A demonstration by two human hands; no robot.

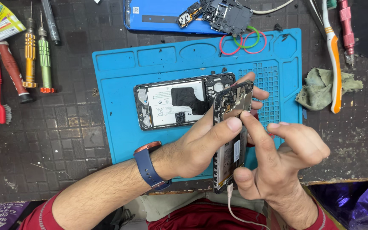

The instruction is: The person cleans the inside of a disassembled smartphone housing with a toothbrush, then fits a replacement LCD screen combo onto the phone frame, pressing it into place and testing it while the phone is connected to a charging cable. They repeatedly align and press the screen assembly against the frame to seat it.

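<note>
Head view looks straight down on my two hands meeting over the near edge of the blue mat (120, 140). My left hand (201, 149) holds an opened phone (231, 132) by its long sides, thumb across the near face and fingers wrapped behind the far side, so the phone stands tilted up off the mat instead of lying flat. Its long axis runs from the near edge of the bench away toward the mat's middle, with the camera end farthest from me and the port end nearest. A white cable (235, 211) hangs from that port end toward my lap.

My right hand (277, 166) sits just to the right of the phone and touches it: the forefinger is stretched out and its tip presses on the upper part of the exposed inside, while the thumb rests low against the near end. The other fingers are curled loosely and hold nothing. So the phone lies between my hands, left of the right palm and right of the left palm, with both equally close.

Farther in, a second opened phone (179, 102) lies flat on the mat, crosswise to the one I hold.
</note>
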